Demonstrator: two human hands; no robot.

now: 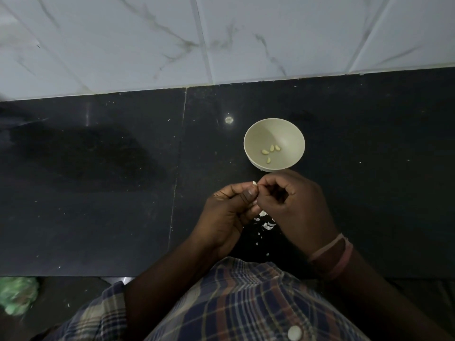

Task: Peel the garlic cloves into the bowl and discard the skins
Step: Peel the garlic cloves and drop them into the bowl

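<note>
A black stone counter point(98, 193) ran along the foot of a white marble-veined tiled wall point(221, 33), with a thin seam point(177, 168) crossing it from back to front. On it stood a small pale bowl point(290, 134) with four peeled garlic cloves point(270, 151) inside. Nearer the front edge lay a scatter of white garlic skins point(267, 223), and tiny pale flecks dotted the dark surface around.

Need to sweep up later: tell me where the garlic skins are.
In the head view, the garlic skins lie scattered on the dark counter, below the right hand, nearer the person than the bowl.
</note>
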